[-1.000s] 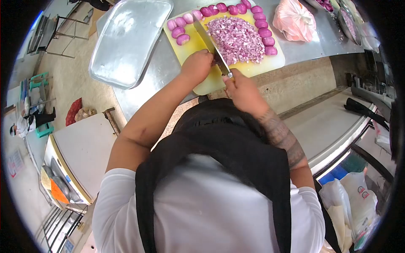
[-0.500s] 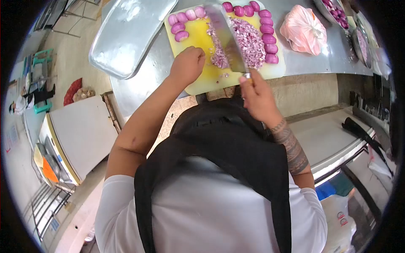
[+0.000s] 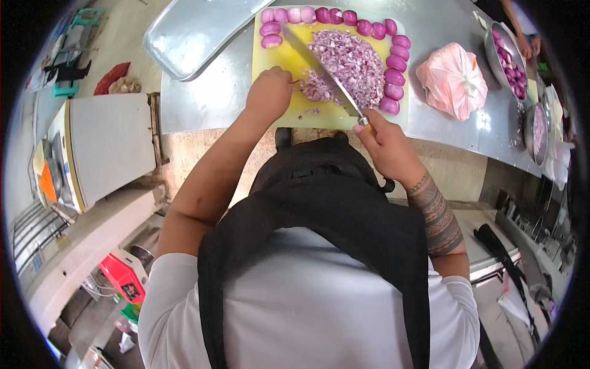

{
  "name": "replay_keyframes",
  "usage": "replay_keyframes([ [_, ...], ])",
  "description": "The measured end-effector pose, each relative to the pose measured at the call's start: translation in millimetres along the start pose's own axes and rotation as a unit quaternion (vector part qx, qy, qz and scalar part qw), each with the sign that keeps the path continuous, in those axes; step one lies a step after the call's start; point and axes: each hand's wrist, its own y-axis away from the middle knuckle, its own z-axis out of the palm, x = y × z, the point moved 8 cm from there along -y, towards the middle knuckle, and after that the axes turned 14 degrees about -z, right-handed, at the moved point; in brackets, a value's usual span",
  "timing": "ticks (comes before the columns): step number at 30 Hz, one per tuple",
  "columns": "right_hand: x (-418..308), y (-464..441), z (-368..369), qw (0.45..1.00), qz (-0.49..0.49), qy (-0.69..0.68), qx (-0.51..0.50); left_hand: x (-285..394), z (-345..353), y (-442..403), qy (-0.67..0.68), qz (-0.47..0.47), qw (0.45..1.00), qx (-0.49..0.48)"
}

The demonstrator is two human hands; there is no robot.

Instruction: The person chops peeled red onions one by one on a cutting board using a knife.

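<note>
My right hand (image 3: 386,142) grips the wooden handle of a large kitchen knife (image 3: 321,69). Its blade slants up and left across a heap of chopped red onion (image 3: 351,58). The heap covers the middle of a yellowish cutting board (image 3: 270,64), with a few loose bits near the front edge. My left hand (image 3: 269,93) is closed over the board's left part, apart from the blade; whatever its curled fingers hold, if anything, is hidden. Peeled red onions (image 3: 394,77) line the board's left, back and right edges.
The board rests on a metal table (image 3: 212,98). A metal tray (image 3: 184,40) lies at back left. To the right are a tied plastic bag (image 3: 452,80), a bowl of onions (image 3: 507,61) and a bowl of chopped onion (image 3: 539,132). Another person's hands (image 3: 528,46) are beyond.
The knife has swung left over the board. Chopped onion that lay in two parts is now one heap. The view has shifted, bringing another person's hands into sight at the upper right.
</note>
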Motion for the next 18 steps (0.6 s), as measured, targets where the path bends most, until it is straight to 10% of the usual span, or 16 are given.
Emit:
replay_keyframes([
  [18,8,-64,24,0.982,-0.100,0.078,-0.141,-4,17,17,0.027,-0.110,0.994,-0.001],
])
